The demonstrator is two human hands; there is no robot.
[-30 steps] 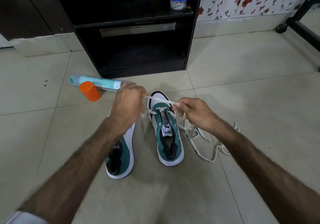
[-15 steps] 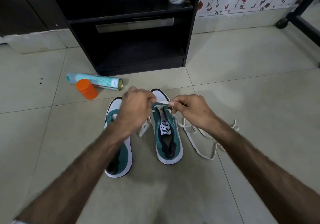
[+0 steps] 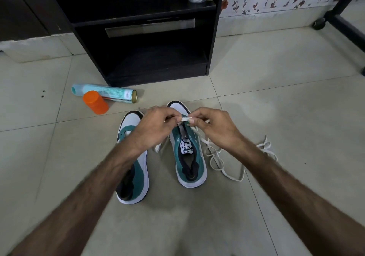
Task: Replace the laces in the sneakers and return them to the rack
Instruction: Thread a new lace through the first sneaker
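Lace (image 3: 184, 119) looks limp, light — left hand (image 3: 156, 129) and right hand (image 3: 215, 127) pinch it near its tip, above the right sneaker (image 3: 189, 157).

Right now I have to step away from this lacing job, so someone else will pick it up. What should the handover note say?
Left hand and right hand both pinch the white lace, stretched between them over the toe end of the right sneaker.
Lace tail trails on the floor tiles to the right of that sneaker.
Left sneaker stands beside it, partly under the left forearm; no lace shows on its visible part.
Black rack stands behind, lower shelf free.
Done: lacing of the right sneaker started near the toe.
Left: finish it, lace the other sneaker, put both on the rack.
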